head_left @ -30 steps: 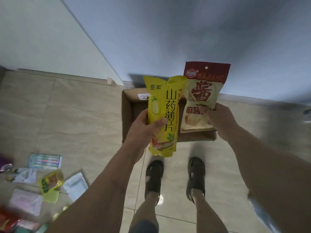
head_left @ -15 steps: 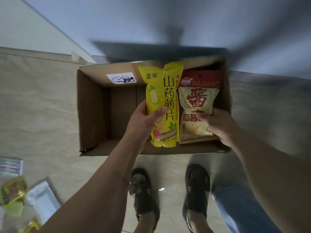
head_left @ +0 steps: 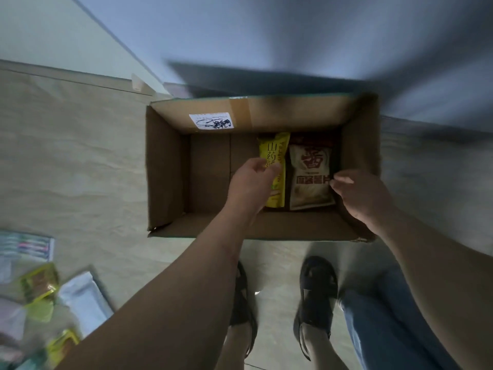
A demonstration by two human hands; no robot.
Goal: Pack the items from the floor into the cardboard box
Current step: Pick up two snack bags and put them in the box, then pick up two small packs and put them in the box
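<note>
An open cardboard box (head_left: 165, 177) stands on the tiled floor against the wall. On its bottom, at the right side, lie a yellow snack packet (head_left: 273, 150) and a red and beige snack packet (head_left: 310, 177), side by side. My left hand (head_left: 250, 182) reaches into the box with its fingers curled around the yellow packet's left edge. My right hand (head_left: 362, 196) pinches the red packet's right edge with its fingertips. The left half of the box bottom is bare.
Several loose items lie on the floor at the lower left: a pen pack (head_left: 29, 247), a yellow-green packet (head_left: 40, 284) and a white pouch (head_left: 82, 295). My feet in black sandals (head_left: 317, 289) stand just before the box. A blue denim leg (head_left: 386, 316) is at the lower right.
Both hands have gone down from above the box into it, and the two packets now lie on the box bottom instead of being held upright in the air.
</note>
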